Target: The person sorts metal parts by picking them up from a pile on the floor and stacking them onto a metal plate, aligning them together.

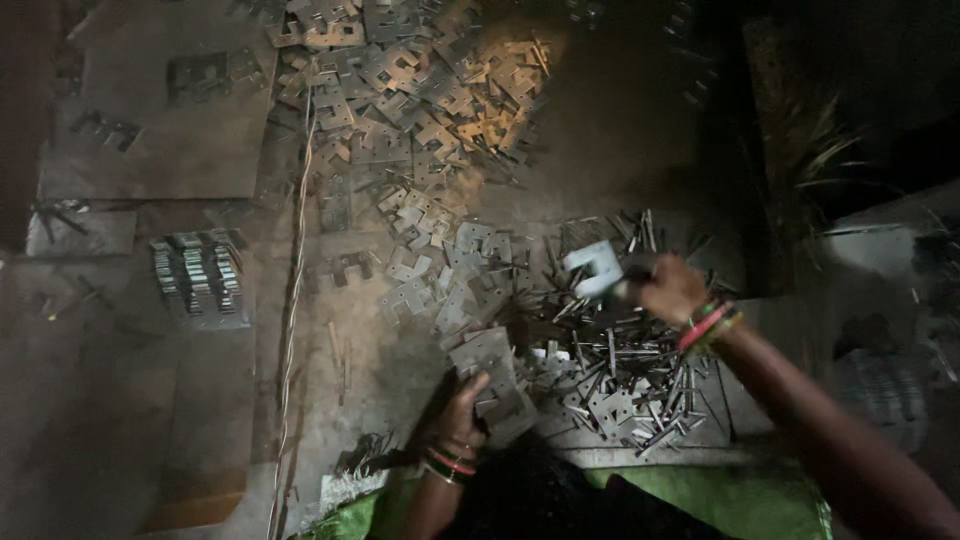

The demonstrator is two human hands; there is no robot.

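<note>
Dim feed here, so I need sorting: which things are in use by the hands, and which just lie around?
In use:
left hand on a flat metal plate
right hand holding a pale metal piece
heap of pins

Lying about:
far pile of plates
stacked plates
cord

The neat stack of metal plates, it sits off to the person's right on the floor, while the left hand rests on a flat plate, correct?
Not quite. The head view shows the neat stack of metal plates to the person's left. The left hand does rest on a flat plate.

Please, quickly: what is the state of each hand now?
Left hand: closed on a flat metal plate.
Right hand: closed on a pale metal piece.
</note>
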